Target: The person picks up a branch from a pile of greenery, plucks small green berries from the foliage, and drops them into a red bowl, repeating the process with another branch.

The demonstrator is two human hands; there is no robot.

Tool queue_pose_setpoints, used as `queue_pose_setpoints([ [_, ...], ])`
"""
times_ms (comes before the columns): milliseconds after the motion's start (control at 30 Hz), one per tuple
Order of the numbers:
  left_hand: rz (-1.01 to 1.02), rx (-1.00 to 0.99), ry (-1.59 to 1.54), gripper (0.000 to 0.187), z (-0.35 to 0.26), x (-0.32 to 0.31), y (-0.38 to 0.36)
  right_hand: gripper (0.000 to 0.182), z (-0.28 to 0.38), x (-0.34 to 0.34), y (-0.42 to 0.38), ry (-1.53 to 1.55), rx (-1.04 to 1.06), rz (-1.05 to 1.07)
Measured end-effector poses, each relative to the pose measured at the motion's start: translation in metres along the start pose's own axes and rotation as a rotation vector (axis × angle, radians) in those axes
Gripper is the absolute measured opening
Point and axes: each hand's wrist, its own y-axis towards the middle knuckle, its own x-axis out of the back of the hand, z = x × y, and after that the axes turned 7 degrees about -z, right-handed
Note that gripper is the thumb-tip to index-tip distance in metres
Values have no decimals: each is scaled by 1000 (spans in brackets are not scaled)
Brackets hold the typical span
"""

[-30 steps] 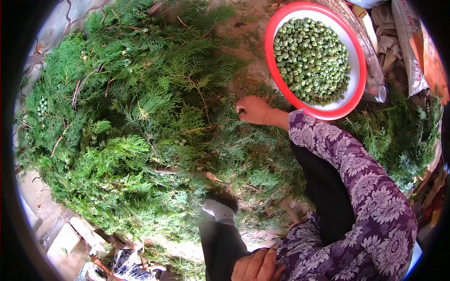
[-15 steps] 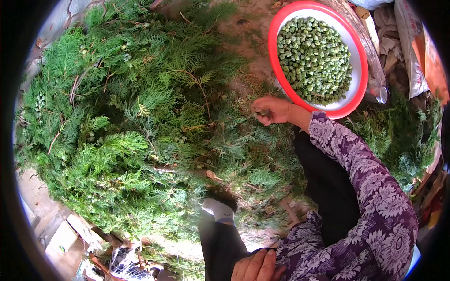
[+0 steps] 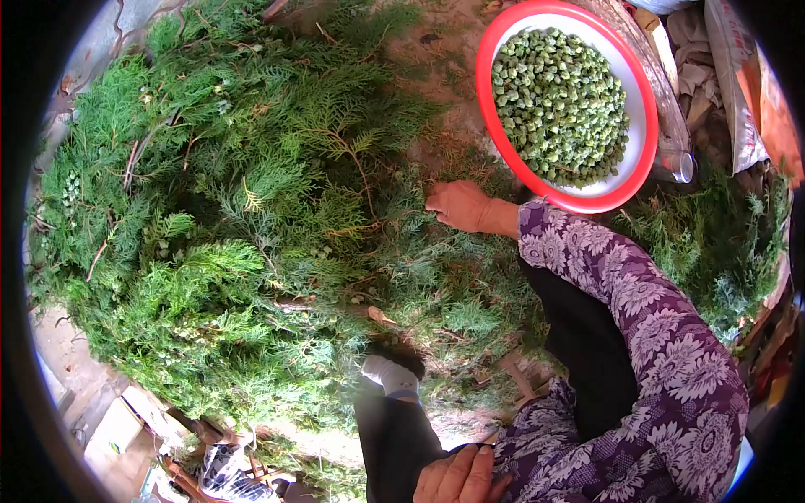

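My right hand (image 3: 459,206) reaches over the greenery, its fingers curled together among small sprigs. What the fingers hold, if anything, is hidden. Under and around it lie green conifer branches (image 3: 319,176) with flat, scaly foliage. Just to the right of this hand stands a white basin with a red rim (image 3: 496,126), holding many small green cones (image 3: 563,105). Low in the view, my left hand (image 3: 459,476) rests on my dark-trousered leg, fingers laid over it with nothing visible in them.
A log (image 3: 671,109) runs behind the basin, with a clear cup (image 3: 681,168) at its end. Sacks (image 3: 738,92) stand at the upper right. More branches (image 3: 713,243) lie at the right. My socked foot (image 3: 392,375) and a patterned shoe (image 3: 226,474) are lower down.
My right hand has moved left, away from the basin, and turned with its back upward over the branches. The small dark thing seen in its fingers earlier is now out of sight. My left hand stays put.
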Motion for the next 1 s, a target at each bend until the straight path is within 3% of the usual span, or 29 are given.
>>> queue_pose_setpoints([
  [100,7,0,7,52,0,0,0,19,0,-6,-2,-93,16,47],
  [300,1,-4,8,52,-1,-1,1,22,-8,-10,0,71,-77,5],
  [367,3,-4,6,51,0,0,1,23,-18,0,-3,590,-203,95],
  [400,5,-1,7,51,0,0,1,23,-18,9,-8,588,-203,96],
  [467,6,0,1,50,0,0,2,25,-18,30,-20,1423,-650,369],
  [567,5,-7,-2,49,-1,-1,3,19,-9,39,-21,1641,-704,291],
  [700,8,-16,0,49,0,-1,2,19,-7,41,9,1572,-674,272],
  [767,10,-9,-5,49,0,-2,2,19,-5,45,22,1119,-636,160],
  [933,13,-1,0,50,2,-3,1,24,-10,37,53,754,-523,-61],
  [1000,16,-1,6,50,2,-3,1,25,-10,27,66,311,-198,-241],
])
